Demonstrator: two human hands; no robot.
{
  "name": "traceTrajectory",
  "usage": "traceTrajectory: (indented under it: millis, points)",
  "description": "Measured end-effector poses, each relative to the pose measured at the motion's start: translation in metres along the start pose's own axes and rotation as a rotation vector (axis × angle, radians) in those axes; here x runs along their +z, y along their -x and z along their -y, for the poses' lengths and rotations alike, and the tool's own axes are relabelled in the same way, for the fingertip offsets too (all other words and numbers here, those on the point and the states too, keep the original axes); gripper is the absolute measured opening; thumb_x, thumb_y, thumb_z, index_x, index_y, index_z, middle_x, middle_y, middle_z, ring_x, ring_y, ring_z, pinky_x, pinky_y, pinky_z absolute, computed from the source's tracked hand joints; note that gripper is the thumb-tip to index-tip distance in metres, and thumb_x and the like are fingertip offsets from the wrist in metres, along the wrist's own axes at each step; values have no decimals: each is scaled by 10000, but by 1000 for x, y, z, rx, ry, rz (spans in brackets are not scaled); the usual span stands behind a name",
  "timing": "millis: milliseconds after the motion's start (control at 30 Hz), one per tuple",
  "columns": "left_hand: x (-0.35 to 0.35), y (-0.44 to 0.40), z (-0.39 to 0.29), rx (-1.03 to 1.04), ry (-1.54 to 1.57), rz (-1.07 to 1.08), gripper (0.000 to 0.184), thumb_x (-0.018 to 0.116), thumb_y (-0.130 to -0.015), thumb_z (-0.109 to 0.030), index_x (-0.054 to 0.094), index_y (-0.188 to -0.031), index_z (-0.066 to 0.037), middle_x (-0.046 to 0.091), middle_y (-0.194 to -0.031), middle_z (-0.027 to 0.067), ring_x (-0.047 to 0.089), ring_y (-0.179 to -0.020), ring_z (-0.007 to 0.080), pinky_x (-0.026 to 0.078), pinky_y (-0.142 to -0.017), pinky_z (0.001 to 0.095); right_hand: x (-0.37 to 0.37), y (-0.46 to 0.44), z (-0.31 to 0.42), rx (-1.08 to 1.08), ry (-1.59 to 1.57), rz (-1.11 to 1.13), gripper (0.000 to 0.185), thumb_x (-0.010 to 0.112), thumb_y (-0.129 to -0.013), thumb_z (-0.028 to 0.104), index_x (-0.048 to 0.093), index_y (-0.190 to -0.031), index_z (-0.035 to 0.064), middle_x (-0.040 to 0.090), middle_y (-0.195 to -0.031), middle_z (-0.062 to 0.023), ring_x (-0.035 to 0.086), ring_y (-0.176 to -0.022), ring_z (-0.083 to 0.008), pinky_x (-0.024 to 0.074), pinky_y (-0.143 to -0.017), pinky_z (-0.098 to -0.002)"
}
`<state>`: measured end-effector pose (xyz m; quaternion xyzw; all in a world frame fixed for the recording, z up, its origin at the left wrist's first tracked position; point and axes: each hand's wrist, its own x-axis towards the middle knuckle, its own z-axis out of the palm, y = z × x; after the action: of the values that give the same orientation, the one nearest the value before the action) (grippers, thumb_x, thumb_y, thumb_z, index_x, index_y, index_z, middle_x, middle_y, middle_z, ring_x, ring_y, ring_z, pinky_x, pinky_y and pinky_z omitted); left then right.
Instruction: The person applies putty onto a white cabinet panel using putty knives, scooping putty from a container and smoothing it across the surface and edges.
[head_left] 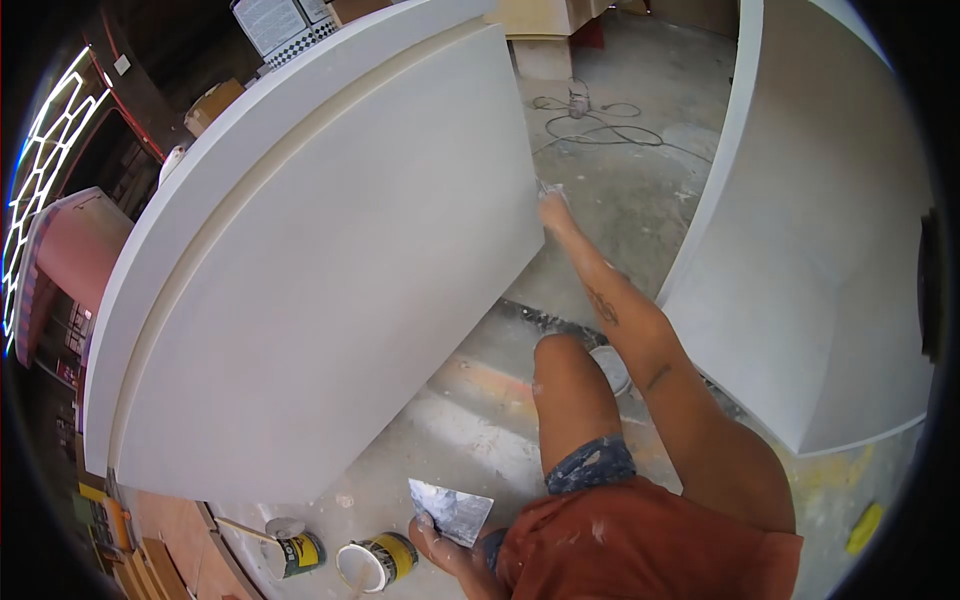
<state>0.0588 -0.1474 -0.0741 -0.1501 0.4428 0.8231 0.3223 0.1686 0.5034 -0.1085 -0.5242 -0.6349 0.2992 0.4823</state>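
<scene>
My right hand (553, 211) is stretched far forward at the right-hand end of a large white curved panel (330, 270). Its fingers are closed on a small thin blade that looks like a putty knife (551, 188), held against or very near the panel's edge; I cannot tell which. Low in the view, beside my knee, my left hand (432, 541) grips a flat rectangular metal plate (452, 510) smeared with white putty. Just left of that hand stands an open tub (392, 557) with white contents, and beside it another yellow-and-black can (301, 552).
A second white curved piece (810, 230) stands on the right. Cable (600, 138) lies coiled on the concrete floor (640, 80) behind. A white bucket (611, 368) is partly hidden by my arm. Wooden boards (185, 545) lie at lower left; something yellow (863, 528) lies at right.
</scene>
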Motion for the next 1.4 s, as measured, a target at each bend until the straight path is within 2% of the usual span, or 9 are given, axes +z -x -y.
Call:
traceTrajectory:
  millis: [233,400,600,767,967,1033,1167,1267,1400]
  points:
    - [28,21,-10,-23,-106,30,632,604,-920,-422,454,-1399,-38,526,-1365,144,519,-1218,347,412,-1035,461,-26,23,50,35,3,40,336,494,-901,111,594,-1188,-35,612,-1157,-270,584,-1087,-410,460,-908,-475]
    - [74,64,-32,22,-74,-136,388,656,-909,-292,599,-1162,-4,633,-1122,132,618,-1013,255,512,-882,375,-29,35,62,90,-48,-8,333,514,-910,131,591,-1184,-40,627,-1120,-264,617,-1019,-393,486,-840,-468]
    - [61,41,-24,17,-8,-81,399,636,-918,-279,590,-1175,23,633,-1133,130,615,-1031,261,510,-895,378,-18,12,51,-367,194,-252,370,520,-928,150,577,-1245,-33,597,-1187,-300,549,-1173,-442,437,-1005,-476]
    - [45,23,-15,56,-36,-7,441,612,-932,-293,568,-1233,26,619,-1191,130,603,-1085,267,487,-948,388,-75,-3,168,-343,308,-138,400,498,-937,159,560,-1252,-80,540,-1292,-301,434,-1276,-497,338,-1110,-503]
    - [45,24,-21,-69,-1,73,509,566,-955,-344,498,-1336,-13,576,-1296,138,574,-1157,303,459,-1003,437,-132,-22,293,-122,67,-153,416,486,-981,233,545,-1289,-42,576,-1222,-301,530,-1184,-450,379,-1058,-504]
    - [49,29,-24,-122,-4,62,538,562,-958,-355,463,-1382,-39,548,-1336,139,552,-1192,319,452,-1016,462,-152,-35,295,-296,-285,-258,432,506,-991,302,558,-1247,-43,662,-1075,-219,656,-1032,-322,547,-806,-399]
    - [53,24,-22,-235,91,189,438,546,-955,-335,550,-1308,-76,629,-1235,104,621,-1091,280,509,-932,425,-186,61,282,39,-947,173,284,573,-961,229,607,-1122,-2,675,-1069,-96,682,-860,-169,552,-624,-277]
    - [66,14,-25,-321,118,290,417,544,-954,-332,571,-1289,-86,660,-1169,95,651,-1027,271,543,-878,419,-164,201,277,342,-951,727,341,677,-893,214,614,-1183,47,683,-1039,-53,656,-930,-148,530,-800,-307]
    - [104,18,-38,-389,174,440,399,539,-963,-307,585,-1263,-48,685,-1128,108,676,-978,258,565,-865,405,-116,313,238,-541,-907,1210,300,678,-896,200,639,-1163,69,660,-983,-10,629,-922,-115,522,-808,-314]
